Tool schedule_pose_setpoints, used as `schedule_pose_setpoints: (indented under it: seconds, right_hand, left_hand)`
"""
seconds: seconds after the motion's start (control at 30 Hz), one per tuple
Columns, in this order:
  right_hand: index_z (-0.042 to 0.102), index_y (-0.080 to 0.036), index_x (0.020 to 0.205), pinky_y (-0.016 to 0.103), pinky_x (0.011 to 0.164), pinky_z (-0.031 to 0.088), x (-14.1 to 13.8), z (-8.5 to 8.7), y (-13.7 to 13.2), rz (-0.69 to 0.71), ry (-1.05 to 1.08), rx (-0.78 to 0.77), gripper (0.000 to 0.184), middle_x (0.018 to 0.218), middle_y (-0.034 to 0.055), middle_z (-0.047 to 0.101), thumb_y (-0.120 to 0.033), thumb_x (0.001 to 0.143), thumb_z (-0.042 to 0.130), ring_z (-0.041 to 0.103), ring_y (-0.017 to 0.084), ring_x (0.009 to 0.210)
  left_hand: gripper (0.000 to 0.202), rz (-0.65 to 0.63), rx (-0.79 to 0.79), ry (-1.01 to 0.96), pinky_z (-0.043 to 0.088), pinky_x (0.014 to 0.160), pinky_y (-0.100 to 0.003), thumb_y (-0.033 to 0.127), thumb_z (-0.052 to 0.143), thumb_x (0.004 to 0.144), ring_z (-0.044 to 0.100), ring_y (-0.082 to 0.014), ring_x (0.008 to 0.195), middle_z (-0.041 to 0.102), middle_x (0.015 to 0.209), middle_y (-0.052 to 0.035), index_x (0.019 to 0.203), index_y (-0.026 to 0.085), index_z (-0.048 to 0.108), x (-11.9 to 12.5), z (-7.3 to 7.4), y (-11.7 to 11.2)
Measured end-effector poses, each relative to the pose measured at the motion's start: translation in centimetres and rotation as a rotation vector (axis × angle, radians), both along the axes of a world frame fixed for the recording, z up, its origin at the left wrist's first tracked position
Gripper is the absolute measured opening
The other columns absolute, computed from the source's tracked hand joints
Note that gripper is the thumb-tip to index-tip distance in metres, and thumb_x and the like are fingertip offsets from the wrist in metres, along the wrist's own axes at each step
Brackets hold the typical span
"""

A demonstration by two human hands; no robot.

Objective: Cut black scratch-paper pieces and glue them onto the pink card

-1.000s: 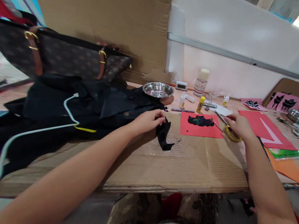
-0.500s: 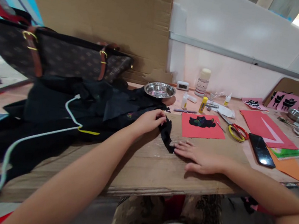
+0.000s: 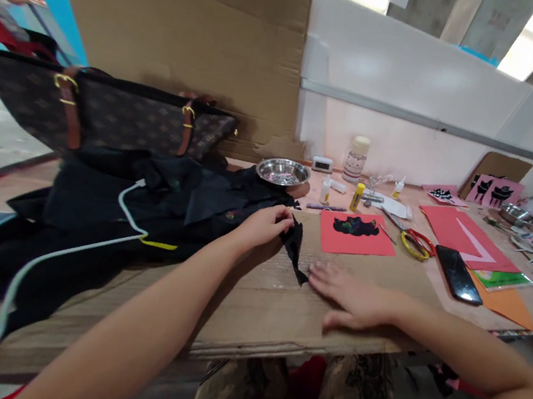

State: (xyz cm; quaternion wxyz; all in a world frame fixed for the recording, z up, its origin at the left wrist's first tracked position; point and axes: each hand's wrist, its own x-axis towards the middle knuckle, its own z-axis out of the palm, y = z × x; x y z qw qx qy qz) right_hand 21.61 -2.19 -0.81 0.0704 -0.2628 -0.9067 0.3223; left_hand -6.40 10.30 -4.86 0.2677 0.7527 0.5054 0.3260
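My left hand (image 3: 266, 226) is closed, its thumb and fingertips pinching the upper end of a narrow black strip (image 3: 295, 251), which looks like cloth. The strip hangs down to the cardboard sheet (image 3: 253, 315), its pointed lower end close to my right fingertips. My right hand (image 3: 352, 297) lies open and flat on the cardboard, slightly blurred, with its fingers pointing left. Beyond it sits a red card (image 3: 325, 241) bearing a black ragged shape (image 3: 356, 226). To the left spreads a heap of black cloth (image 3: 93, 206).
A white cable (image 3: 60, 252) crosses the heap, and a patterned handbag (image 3: 128, 117) stands behind it. At the back are a metal bowl (image 3: 283, 172), glue stick (image 3: 357, 196) and jar (image 3: 356, 160). Scissors (image 3: 416, 242) and a phone (image 3: 457, 274) lie right.
The pinched strip's upper end is lifted a little and the strip is more stretched and twisted. My right hand has shifted slightly. The whole view has tilted upward.
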Motion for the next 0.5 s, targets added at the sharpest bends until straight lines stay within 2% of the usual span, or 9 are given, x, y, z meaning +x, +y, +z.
schedule_pose_setpoints:
  seconds: [0.07,0.1,0.13,0.2,0.27,0.3,0.4,0.43,0.5]
  right_hand:
    - [0.072,-0.021,0.133,0.042,0.119,0.044,0.1,0.3,-2.3,0.277,0.155,-0.241,0.037,0.137,0.0123,0.072,-0.037,0.104,0.056,0.063,0.021,0.136]
    - [0.074,-0.023,0.129,0.037,0.114,0.049,0.2,0.6,-3.4,0.344,0.167,-0.372,0.041,0.123,0.0085,0.079,-0.037,0.111,0.04,0.072,0.017,0.122]
    - [0.075,-0.022,0.127,0.036,0.109,0.052,0.3,0.8,-4.2,0.342,0.206,-0.396,0.043,0.115,0.0086,0.081,-0.042,0.111,0.04,0.075,0.016,0.113]
    - [0.076,-0.02,0.125,0.04,0.11,0.051,0.2,1.0,-4.8,0.16,0.284,-0.183,0.044,0.122,0.0129,0.078,-0.051,0.105,0.053,0.071,0.021,0.122]
    - [0.073,-0.017,0.13,0.051,0.122,0.038,-0.1,0.6,-4.7,-0.042,0.219,0.004,0.05,0.146,0.0197,0.064,-0.054,0.104,0.052,0.055,0.028,0.143]
    - [0.072,-0.016,0.131,0.055,0.125,0.032,-0.3,0.2,-4.7,-0.052,0.165,0.016,0.052,0.153,0.0207,0.057,-0.055,0.104,0.051,0.048,0.03,0.148]
    - [0.07,-0.016,0.133,0.045,0.125,0.034,-1.2,-0.6,-5.5,0.471,0.136,-0.18,0.045,0.143,0.0165,0.068,-0.045,0.104,0.053,0.057,0.024,0.141]
    - [0.065,-0.013,0.139,0.041,0.125,0.034,-1.4,-0.6,-6.0,0.571,0.148,-0.246,0.044,0.144,0.0164,0.067,-0.037,0.107,0.047,0.055,0.022,0.144]
    - [0.062,-0.012,0.144,0.044,0.128,0.029,-1.9,-0.1,-7.0,0.489,0.154,-0.18,0.048,0.156,0.019,0.055,-0.039,0.104,0.056,0.043,0.025,0.153]
  left_hand:
    - [0.025,-0.004,-0.001,0.005,0.048,0.076,-0.035,0.048,0.058,0.082,0.066,-0.0239,0.077,0.073,0.078,-0.0043,0.08,0.023,0.061,0.0,-0.1,0.2]
    - [0.025,-0.006,-0.002,0.009,0.047,0.076,-0.034,0.048,0.058,0.082,0.066,-0.0236,0.077,0.072,0.078,-0.0039,0.081,0.024,0.062,0.1,-0.2,0.2]
    - [0.024,-0.008,-0.003,0.012,0.046,0.076,-0.034,0.048,0.058,0.082,0.065,-0.0235,0.077,0.072,0.077,-0.0036,0.081,0.024,0.062,0.1,-0.2,0.3]
    - [0.024,-0.009,-0.002,0.019,0.045,0.076,-0.034,0.047,0.058,0.082,0.064,-0.0235,0.077,0.071,0.077,-0.0035,0.082,0.024,0.062,0.3,-0.1,0.3]
    - [0.023,-0.007,0.001,0.028,0.045,0.076,-0.035,0.046,0.057,0.083,0.063,-0.0237,0.077,0.071,0.077,-0.0036,0.083,0.024,0.061,0.4,0.0,0.2]
    - [0.023,-0.006,0.002,0.033,0.045,0.076,-0.034,0.046,0.057,0.083,0.063,-0.0236,0.077,0.071,0.077,-0.0034,0.082,0.023,0.061,0.5,0.1,0.0]
    - [0.02,-0.009,0.002,0.051,0.045,0.074,-0.034,0.043,0.057,0.083,0.064,-0.0232,0.075,0.072,0.075,-0.003,0.079,0.023,0.061,0.7,0.4,-0.4]
    - [0.02,-0.01,0.003,0.056,0.045,0.074,-0.034,0.042,0.057,0.083,0.064,-0.0232,0.074,0.072,0.074,-0.0029,0.079,0.023,0.061,0.8,0.5,-0.5]
    - [0.018,-0.001,0.011,0.059,0.045,0.075,-0.035,0.04,0.057,0.083,0.065,-0.0235,0.074,0.072,0.074,-0.0029,0.079,0.023,0.062,0.9,0.6,-0.7]
